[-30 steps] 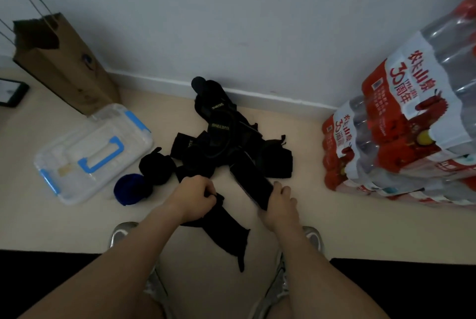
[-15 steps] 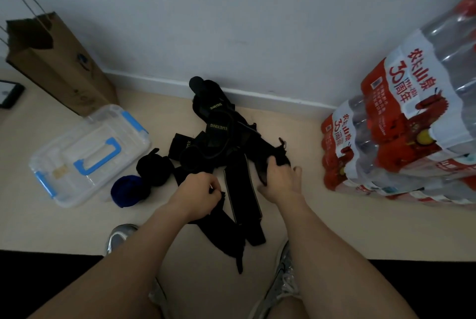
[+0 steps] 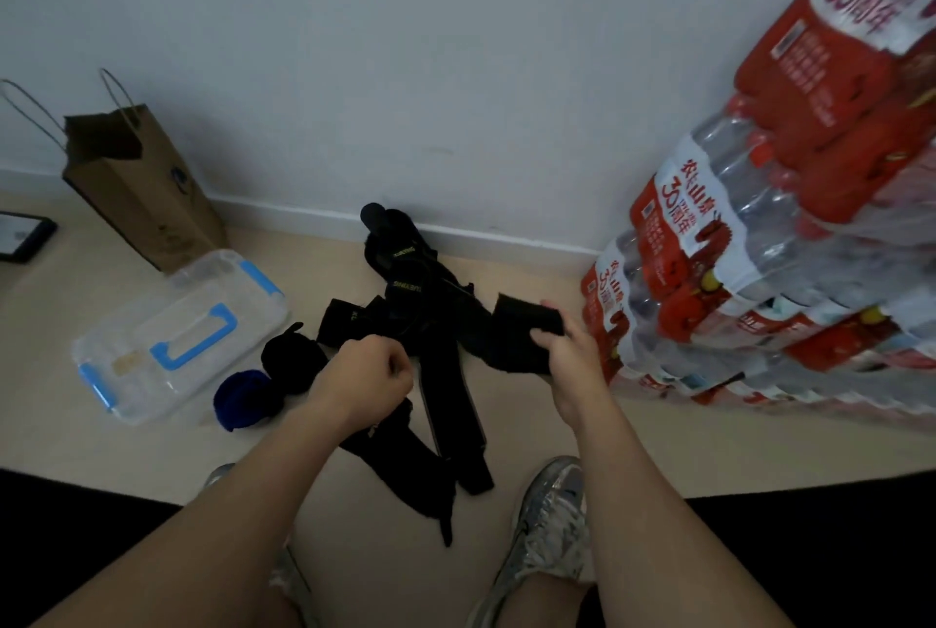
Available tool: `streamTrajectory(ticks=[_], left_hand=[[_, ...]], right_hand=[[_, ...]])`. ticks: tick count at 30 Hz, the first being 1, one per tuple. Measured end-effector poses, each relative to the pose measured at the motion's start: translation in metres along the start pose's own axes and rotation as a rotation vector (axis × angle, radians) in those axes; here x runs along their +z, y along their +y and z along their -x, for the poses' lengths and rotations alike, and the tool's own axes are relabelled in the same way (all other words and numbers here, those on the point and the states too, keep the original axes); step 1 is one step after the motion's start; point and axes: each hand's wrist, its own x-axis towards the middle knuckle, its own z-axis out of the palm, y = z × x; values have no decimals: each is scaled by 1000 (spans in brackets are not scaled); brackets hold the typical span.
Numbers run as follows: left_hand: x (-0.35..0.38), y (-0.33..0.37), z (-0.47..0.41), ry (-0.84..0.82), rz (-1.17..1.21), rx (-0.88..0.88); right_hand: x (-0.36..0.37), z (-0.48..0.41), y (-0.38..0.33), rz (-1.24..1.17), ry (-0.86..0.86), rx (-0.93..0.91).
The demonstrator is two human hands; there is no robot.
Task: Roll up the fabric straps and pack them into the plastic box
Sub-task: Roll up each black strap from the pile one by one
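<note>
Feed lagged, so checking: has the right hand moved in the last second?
Yes. The right hand went forward and right, toward the water bottle packs, gripping a black strap.

Home room: beige floor [image 3: 354, 577], paper bag [image 3: 147, 191], bottled-water packs [image 3: 759, 273].

The strap pile [image 3: 420, 293] lies by the wall [image 3: 456, 70]. Left of the pile sits the plastic box [image 3: 177, 338], with two rolled straps [image 3: 291, 361] between them. Further left, behind the box, stands a paper bag [image 3: 142, 186]. Right of the pile are stacked bottle packs [image 3: 759, 273]; before it, a shoe [image 3: 552, 516].
</note>
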Motion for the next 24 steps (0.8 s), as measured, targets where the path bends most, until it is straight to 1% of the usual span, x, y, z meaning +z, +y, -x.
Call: streamTrajectory(ticks=[2, 3, 6, 8, 10, 12, 14, 16, 19, 20, 23, 24], left_hand=[[-4, 7, 5, 14, -22, 49], [-7, 10, 6, 18, -46, 81], [-18, 24, 7, 64, -129, 204], [-31, 35, 8, 89, -66, 244], [-47, 47, 13, 72, 74, 290], [-60, 59, 16, 51, 169, 353], [-70, 67, 22, 38, 298, 364], [-77, 65, 27, -23, 432, 339], [-83, 50, 38, -192, 504, 247], [-84, 44, 40, -246, 478, 217], [-81, 26, 42, -303, 223, 141], [-79, 20, 41, -328, 171, 112]], right_hand=[[5, 12, -17, -15, 3, -66], [10, 20, -29, 34, -10, -141], [32, 46, -78, 197, -39, -442], [47, 66, -114, 170, -56, -566], [57, 84, -146, 5, -106, -555], [62, 95, -170, -167, -146, -482], [63, 99, -184, -292, -155, -407], [58, 98, -189, -378, -108, -358], [45, 94, -179, -412, 9, -361], [41, 92, -173, -414, 42, -360], [32, 85, -156, -441, 121, -316], [30, 83, -151, -444, 138, -303]])
